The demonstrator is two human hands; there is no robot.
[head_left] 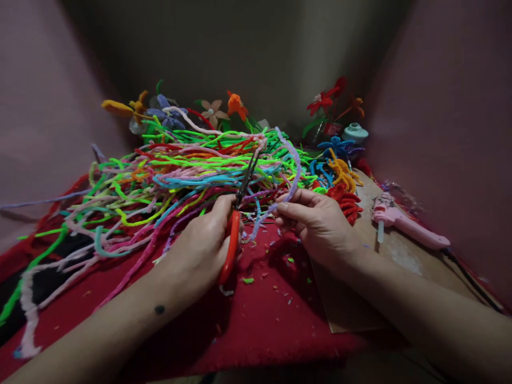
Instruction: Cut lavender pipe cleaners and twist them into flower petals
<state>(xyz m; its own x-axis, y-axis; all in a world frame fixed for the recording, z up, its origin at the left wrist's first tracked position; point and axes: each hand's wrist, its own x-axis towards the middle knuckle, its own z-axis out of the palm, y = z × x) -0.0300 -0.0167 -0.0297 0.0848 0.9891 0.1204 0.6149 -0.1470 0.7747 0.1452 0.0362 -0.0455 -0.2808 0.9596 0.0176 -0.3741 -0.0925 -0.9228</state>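
Lavender fuzzy stem (296,165) is pinched between thumb and fingertips of the right hand (322,226), just right of centre, above the front part of the counter (280,336). Its long part arcs up and away past the hand, tip bending left over the pile; the short end runs down-left toward the scissors handle. Other fingers of the right hand are curled in under the grip. Left hand (200,248) is wrapped around the scissors (231,250): red-orange grips in the fist, dark blades pointing forward and slightly right, close together. Tips overlap the pile in view; can't tell if they touch it. Both hands are near each other, not touching. Pile of coloured stems (208,162) sits right behind, mostly green, pink, yellow and light blue, with strands trailing off to the left. Counter has a red cover, with small fuzz scraps (248,280) scattered between the forearms. Right side: pink glue gun (412,226), nozzle down, lying on a brown board (356,314); red petals (344,205) and yellow-orange loops (343,170) lie beside the pile. Back row: orange flower (236,104), red flower (321,101), teal container (355,133).
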